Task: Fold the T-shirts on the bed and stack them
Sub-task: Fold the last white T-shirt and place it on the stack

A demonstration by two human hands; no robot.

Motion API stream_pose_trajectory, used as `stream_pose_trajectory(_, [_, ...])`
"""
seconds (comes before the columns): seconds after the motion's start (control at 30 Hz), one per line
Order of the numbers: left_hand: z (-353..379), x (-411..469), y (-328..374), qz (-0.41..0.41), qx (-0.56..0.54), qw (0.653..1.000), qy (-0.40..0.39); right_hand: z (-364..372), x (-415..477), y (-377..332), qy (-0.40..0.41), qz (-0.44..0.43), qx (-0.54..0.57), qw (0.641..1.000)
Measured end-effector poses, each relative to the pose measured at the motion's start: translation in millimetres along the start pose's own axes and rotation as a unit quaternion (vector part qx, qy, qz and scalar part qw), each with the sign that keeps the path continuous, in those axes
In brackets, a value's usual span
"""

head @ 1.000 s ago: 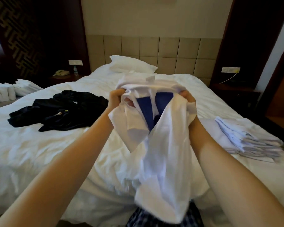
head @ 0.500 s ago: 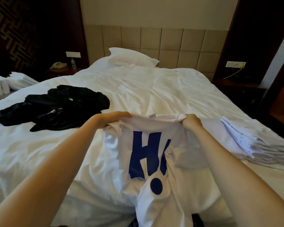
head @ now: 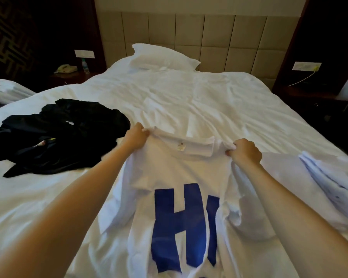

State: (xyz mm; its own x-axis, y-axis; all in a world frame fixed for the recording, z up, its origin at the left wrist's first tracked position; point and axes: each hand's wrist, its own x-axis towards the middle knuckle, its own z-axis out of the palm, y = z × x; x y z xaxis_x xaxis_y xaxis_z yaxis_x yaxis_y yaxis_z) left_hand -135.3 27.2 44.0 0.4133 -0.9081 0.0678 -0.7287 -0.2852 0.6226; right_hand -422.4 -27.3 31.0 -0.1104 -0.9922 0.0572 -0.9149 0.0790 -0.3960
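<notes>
Both hands are carrying the white T-shirt [head: 181, 177] farther up the bed [head: 189, 101] toward frame centre, left hand [head: 136, 137] and right hand [head: 244, 150] each pinching a shoulder; pulling them apart evenly should be flattening the bunched right side before folding.

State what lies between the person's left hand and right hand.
Head view: the collar of the white T-shirt, with its label, spans from left hand to right hand; both grip it.

Soft daylight brightens the white bed [head: 189, 101]; dark room edges, wide-angle bowing, slight blur throughout.
</notes>
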Motion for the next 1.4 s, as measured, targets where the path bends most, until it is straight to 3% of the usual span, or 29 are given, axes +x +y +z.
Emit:
stream_pose_trajectory(0.2, [36.9, 57.9, 0.2, 0.061, 0.218, 0.973, 0.048, 40.9, 62.4, -0.4, 0.039, -0.014, -0.031, 0.999])
stream_pose_trajectory(0.47, [78.3, 142.6, -7.3, 0.092, 0.267, 0.950, 0.132, 71.7, 145.5, -18.0, 0.113, -0.074, -0.076, 0.988])
stream_pose_trajectory(0.63, [114.6, 156.9, -19.1, 0.056, 0.320, 0.940, 0.108, 79.0, 162.6, -17.4, 0.004, -0.088, -0.093, 0.992])
stream_pose_trajectory(0.8, [133.3, 123.4, 12.9, 0.125, 0.252, 0.956, 0.078, 61.1, 138.9, 10.1, -0.084, -0.062, -0.101, 0.989])
stream_pose_trajectory(0.9, [137.2, 92.1, 45.2, 0.197, 0.170, 0.966, 0.002, 41.8, 125.6, 28.1, -0.116, -0.014, -0.082, 0.990])
stream_pose_trajectory(1.0, [142.4, 49.8, 80.6, 0.328, 0.118, 0.927, -0.136, 29.3, 116.0, 49.1, -0.182, 0.060, -0.071, 0.979])
stream_pose_trajectory(1.13, [180.6, -9.0, 111.8, 0.494, 0.157, 0.816, -0.255, 35.0, 100.8, 65.4, -0.319, 0.131, -0.113, 0.932])
stream_pose_trajectory(1.23, [213.1, -34.8, 112.5, 0.565, 0.298, 0.737, -0.221, 36.3, 93.9, 68.0, -0.323, 0.122, -0.125, 0.930])
stream_pose_trajectory(1.33, [222.3, -37.4, 110.5, 0.562, 0.346, 0.734, -0.157, 30.5, 99.9, 81.8, -0.272, 0.147, 0.090, 0.947])
stream_pose_trajectory(1.4, [224.7, -32.7, 110.8, 0.562, 0.330, 0.752, -0.100, 26.6, 104.4, 88.8, -0.248, 0.163, 0.227, 0.928])
